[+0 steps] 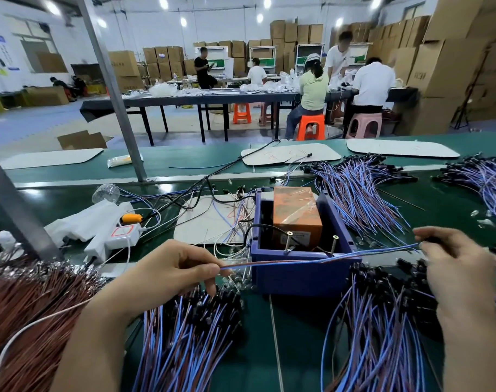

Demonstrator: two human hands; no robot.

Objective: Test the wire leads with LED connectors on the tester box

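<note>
from the head view, the person has one wire lead (297,261) stretched taut between both hands, crossing over the front wall of the blue tester box (300,281). the left hand (178,267) pinches one end between thumb and forefinger. the right hand (453,258) pinches the other end, where something dark, probably the led connector, sits in the fingers; i cannot tell for sure. the hands are well apart, one on each side of the box.

inside the box an orange block (296,213) stands at the back, and two upright screws (289,240) rise near the front wall. the lead passes just in front of them; whether it touches them i cannot tell.

heaps of blue-and-brown leads lie on the green bench (269,349), one front-left (190,329) and one front-right (382,321).

this looks like the presenting step: a single lead picked out but not yet on the contacts. the next move probably calls for bringing the bare ends onto the two screws and watching the led.
</note>
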